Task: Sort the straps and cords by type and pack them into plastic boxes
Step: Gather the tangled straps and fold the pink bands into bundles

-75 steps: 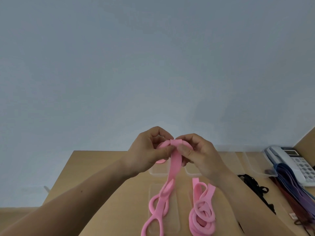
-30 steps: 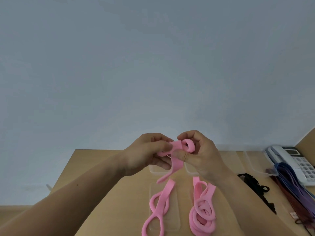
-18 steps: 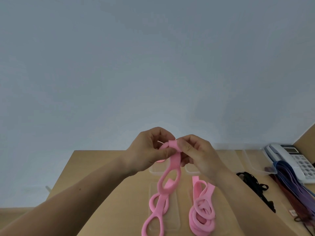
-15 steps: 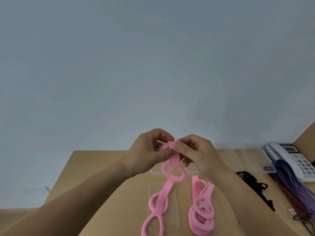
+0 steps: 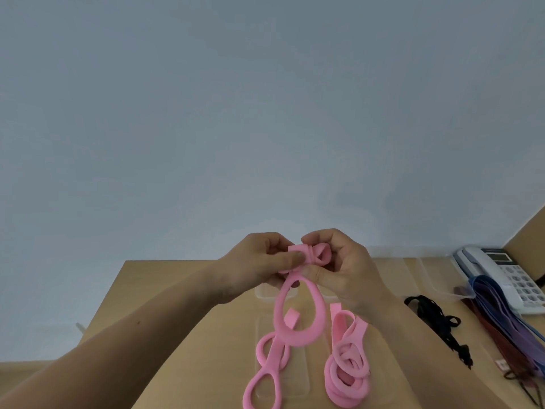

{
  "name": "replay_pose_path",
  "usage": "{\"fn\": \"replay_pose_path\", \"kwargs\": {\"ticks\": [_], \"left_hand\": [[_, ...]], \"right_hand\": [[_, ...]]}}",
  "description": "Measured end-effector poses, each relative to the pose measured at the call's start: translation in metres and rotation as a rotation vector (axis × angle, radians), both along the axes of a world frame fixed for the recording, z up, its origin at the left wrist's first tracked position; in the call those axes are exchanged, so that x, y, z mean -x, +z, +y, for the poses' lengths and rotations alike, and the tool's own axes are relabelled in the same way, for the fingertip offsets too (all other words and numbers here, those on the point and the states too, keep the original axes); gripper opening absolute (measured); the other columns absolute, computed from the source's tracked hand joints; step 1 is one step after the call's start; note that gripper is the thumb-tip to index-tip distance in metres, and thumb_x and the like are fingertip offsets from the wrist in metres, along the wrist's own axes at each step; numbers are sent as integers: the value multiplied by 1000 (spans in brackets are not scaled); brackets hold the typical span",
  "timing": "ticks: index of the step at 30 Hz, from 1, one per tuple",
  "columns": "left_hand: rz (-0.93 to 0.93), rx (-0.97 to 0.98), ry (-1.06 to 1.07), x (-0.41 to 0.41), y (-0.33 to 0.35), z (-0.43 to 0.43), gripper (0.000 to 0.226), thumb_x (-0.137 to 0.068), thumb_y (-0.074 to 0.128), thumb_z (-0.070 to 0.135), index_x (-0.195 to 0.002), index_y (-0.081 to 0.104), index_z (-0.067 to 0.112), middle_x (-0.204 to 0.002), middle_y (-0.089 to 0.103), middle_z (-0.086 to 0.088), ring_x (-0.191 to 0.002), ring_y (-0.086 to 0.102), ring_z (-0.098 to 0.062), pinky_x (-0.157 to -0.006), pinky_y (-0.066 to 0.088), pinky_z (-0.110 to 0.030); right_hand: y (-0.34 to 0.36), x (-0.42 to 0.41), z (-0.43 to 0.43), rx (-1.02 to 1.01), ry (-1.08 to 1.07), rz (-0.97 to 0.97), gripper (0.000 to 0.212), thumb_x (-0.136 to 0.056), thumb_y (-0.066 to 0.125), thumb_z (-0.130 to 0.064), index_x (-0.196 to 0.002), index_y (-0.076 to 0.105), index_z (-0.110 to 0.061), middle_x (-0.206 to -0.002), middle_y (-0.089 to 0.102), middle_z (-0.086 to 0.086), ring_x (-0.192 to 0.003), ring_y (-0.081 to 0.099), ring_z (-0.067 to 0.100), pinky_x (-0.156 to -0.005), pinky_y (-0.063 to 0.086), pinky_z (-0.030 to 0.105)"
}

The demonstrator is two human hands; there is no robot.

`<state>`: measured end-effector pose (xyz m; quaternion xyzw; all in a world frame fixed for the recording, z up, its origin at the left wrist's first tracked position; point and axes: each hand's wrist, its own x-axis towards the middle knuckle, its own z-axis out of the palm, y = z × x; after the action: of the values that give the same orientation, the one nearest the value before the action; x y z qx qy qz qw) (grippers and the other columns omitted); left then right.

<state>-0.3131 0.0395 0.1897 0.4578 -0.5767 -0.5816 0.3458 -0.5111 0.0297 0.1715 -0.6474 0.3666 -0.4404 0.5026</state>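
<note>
My left hand point(image 5: 259, 264) and my right hand point(image 5: 345, 267) are raised above the wooden table point(image 5: 177, 290), both pinching the top of a pink strap point(image 5: 320, 308). The strap's upper end is wound into a small coil between my fingers, and a wide loop of it hangs below, trailing down to the table. A second pink strap point(image 5: 348, 376) lies coiled on the table under my right wrist. Clear plastic boxes point(image 5: 424, 278) stand at the back, partly hidden by my hands.
Clear flat lids point(image 5: 295, 376) lie under the pink straps. A black cord point(image 5: 436, 320) lies to the right. Further right, purple, blue and dark red straps point(image 5: 507, 326) drape over a white desk phone point(image 5: 501, 276). A plain grey wall rises behind the table.
My fingers have wound more of the pink strap into the coil, and the hanging loop has swung wider and lower. The coiled strap on the table has not moved.
</note>
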Motion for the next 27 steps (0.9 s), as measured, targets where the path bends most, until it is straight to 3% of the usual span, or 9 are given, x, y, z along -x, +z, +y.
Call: {"fn": "replay_pose_path", "kwargs": {"ticks": [3,7,10,12,16,20,23,25,27], "left_hand": [[31,-9,-10,-3,1,0,40,-79,75,26,-104,62,-2,-93,74,-17,-87,73,-32,-81,59,-40],[91,51,26,-7,-1,-1,34,-78,77,16,-103,62,0,-91,74,-15,-85,73,-33,-80,60,-43],[32,152,62,-9,-2,-2,34,-75,81,14,-102,63,3,-95,72,-18,-90,71,-38,-83,58,-48],[-29,189,59,-9,-4,0,34,-73,83,14,-100,64,7,-95,72,-17,-89,71,-37,-81,59,-45],[-99,188,78,-10,-7,1,39,-69,87,16,-100,62,13,-90,72,-6,-77,71,-19,-72,59,-32],[-99,42,-22,-12,-4,1,46,-69,83,22,-106,61,7,-95,74,-16,-83,73,-29,-79,59,-43],[-37,-59,-96,-13,-1,3,28,-76,77,17,-100,68,8,-96,72,-21,-84,72,-30,-76,60,-38],[42,-129,-127,-14,0,2,15,-81,70,19,-93,75,12,-96,72,-19,-85,71,-28,-76,58,-36],[121,-185,-132,-15,1,1,19,-84,64,22,-93,75,9,-96,71,-17,-85,70,-28,-75,58,-36]], "right_hand": [[-1,0,-1,-20,20,-11,41,-68,80,-10,-104,65,-21,-94,72,-1,-89,71,26,-78,59,34],[3,0,-3,-91,81,-29,35,-75,74,-16,-108,62,-13,-94,71,0,-83,70,22,-73,56,30],[7,-4,-3,-135,81,6,40,-84,71,-42,-100,63,-6,-83,70,5,-69,68,23,-69,56,40],[9,-7,-4,-134,33,69,47,-77,69,-48,-94,64,-4,-73,70,4,-63,67,23,-65,55,38],[9,-8,-5,-100,23,54,34,-73,75,-34,-92,70,-6,-76,73,10,-64,70,24,-61,56,30],[7,-7,-4,-97,47,-35,29,-71,78,-21,-96,70,-8,-84,74,8,-75,71,26,-70,59,31],[4,-6,-4,-70,61,-17,30,-74,82,-5,-99,67,-12,-86,71,0,-80,70,20,-75,58,29],[3,-5,-2,-37,66,27,34,-71,81,-7,-99,67,-18,-90,70,0,-83,69,23,-78,59,35],[4,-5,0,-11,69,64,36,-68,81,-12,-99,68,-24,-97,71,1,-86,70,29,-80,60,41]]}}
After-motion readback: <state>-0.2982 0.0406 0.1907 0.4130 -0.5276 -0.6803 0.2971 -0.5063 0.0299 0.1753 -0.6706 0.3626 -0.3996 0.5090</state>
